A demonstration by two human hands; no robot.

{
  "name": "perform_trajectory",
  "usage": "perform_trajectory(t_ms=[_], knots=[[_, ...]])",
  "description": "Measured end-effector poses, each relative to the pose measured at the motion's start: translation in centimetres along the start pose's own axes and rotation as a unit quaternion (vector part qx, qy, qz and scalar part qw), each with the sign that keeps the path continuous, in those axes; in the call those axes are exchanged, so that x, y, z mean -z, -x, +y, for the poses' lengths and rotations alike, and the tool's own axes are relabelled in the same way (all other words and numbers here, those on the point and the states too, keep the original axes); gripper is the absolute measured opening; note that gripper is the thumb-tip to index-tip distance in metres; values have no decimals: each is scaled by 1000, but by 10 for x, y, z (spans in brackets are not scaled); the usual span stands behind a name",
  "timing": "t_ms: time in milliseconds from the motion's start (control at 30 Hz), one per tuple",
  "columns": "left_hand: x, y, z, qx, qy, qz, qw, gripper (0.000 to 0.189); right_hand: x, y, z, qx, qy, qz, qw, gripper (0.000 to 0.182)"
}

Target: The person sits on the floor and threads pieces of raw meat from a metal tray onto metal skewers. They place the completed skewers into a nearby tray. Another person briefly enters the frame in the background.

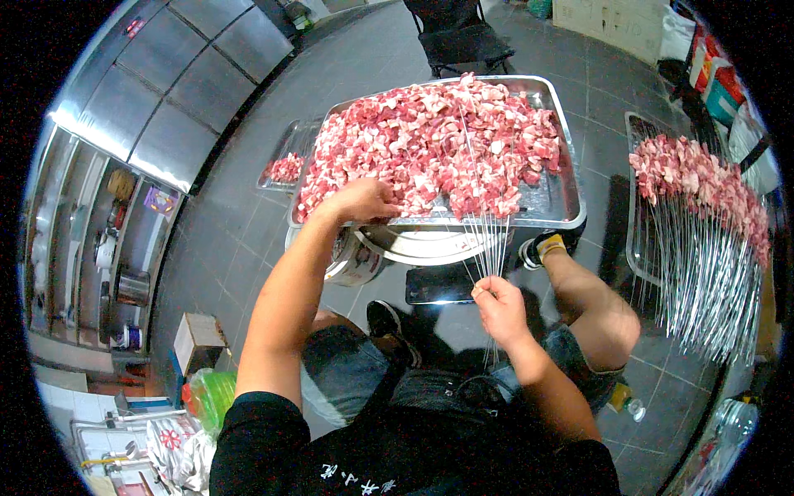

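Note:
A large metal tray [555,211] heaped with raw meat pieces [397,142] stands before me. My left hand [365,201] is at the tray's near left edge, fingers down among the meat; whether they pinch a piece is hidden. My right hand [501,304] grips a bundle of thin metal skewers [487,248] in front of the tray. Their far ends run up into the meat, and threaded pieces [484,198] sit over the tray's near rim. One skewer [466,133] reaches farther across the heap than the others.
On the right, a second tray [639,248] bears many loaded meat skewers [707,279]. A smaller tray [282,180] with some meat is at the left. Under the large tray are a white bucket [353,266] and a dark phone [437,285]. A black folding chair [465,43] stands beyond.

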State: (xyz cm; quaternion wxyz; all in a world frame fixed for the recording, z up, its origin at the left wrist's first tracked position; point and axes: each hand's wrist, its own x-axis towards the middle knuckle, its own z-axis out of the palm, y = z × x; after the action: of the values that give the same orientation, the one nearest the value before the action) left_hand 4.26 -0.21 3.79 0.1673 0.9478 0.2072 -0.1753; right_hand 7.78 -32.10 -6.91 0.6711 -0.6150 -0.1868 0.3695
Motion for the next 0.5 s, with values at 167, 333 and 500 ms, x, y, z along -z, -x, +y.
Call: perform_trajectory(t_ms=[167,333,500], knots=[[32,17,-24,12,305,37,952,24,-3,1,-2,-12,-2,-5,1000,8],[44,24,-32,-12,566,80,821,19,0,-1,2,11,22,0,1000,9],[29,2,-46,115,-103,176,972,24,-2,2,-4,10,5,-10,1000,8]])
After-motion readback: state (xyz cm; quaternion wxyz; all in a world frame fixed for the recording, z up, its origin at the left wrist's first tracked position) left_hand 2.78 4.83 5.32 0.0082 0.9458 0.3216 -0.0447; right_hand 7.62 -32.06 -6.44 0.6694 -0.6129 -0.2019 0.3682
